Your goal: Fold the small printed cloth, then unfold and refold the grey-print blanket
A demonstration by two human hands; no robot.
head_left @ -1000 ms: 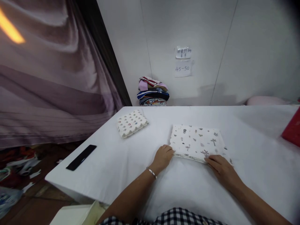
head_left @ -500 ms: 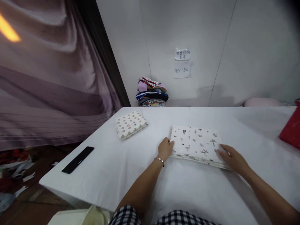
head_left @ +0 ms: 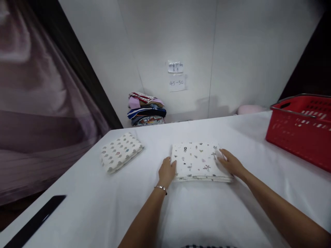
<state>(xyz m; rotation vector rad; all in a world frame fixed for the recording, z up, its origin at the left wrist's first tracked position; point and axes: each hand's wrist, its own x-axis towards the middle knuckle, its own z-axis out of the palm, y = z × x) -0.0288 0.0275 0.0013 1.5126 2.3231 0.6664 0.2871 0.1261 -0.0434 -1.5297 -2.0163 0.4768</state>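
On the wall beyond the fingertips, the lower paper note [head_left: 177, 83] reads "45-50" in handwriting. The smaller note [head_left: 175, 66] above it carries a few handwritten characters too small to read. The red basket [head_left: 302, 127], well off to the right of the right hand [head_left: 231, 163], is cut off by the frame edge, and its inside is out of sight. A flat black object [head_left: 36, 220], far to the left of the left hand [head_left: 167, 170], runs out of the bottom corner, so what it is stays unclear. A pink shape [head_left: 249, 109] past the far table edge is half hidden. The folded cloth [head_left: 198, 161] lies right between the two hands on the white table [head_left: 103, 206], a neat square stack of layers, white with small grey and dark prints, palm-like motifs among them. The left fingers curl against its left edge, bracelet [head_left: 160, 187] on the wrist; I cannot tell whether they pinch the layers. The right fingers lie spread and flat on its right side. Left of the left fingers sits a second folded cloth [head_left: 121, 156], dotted.
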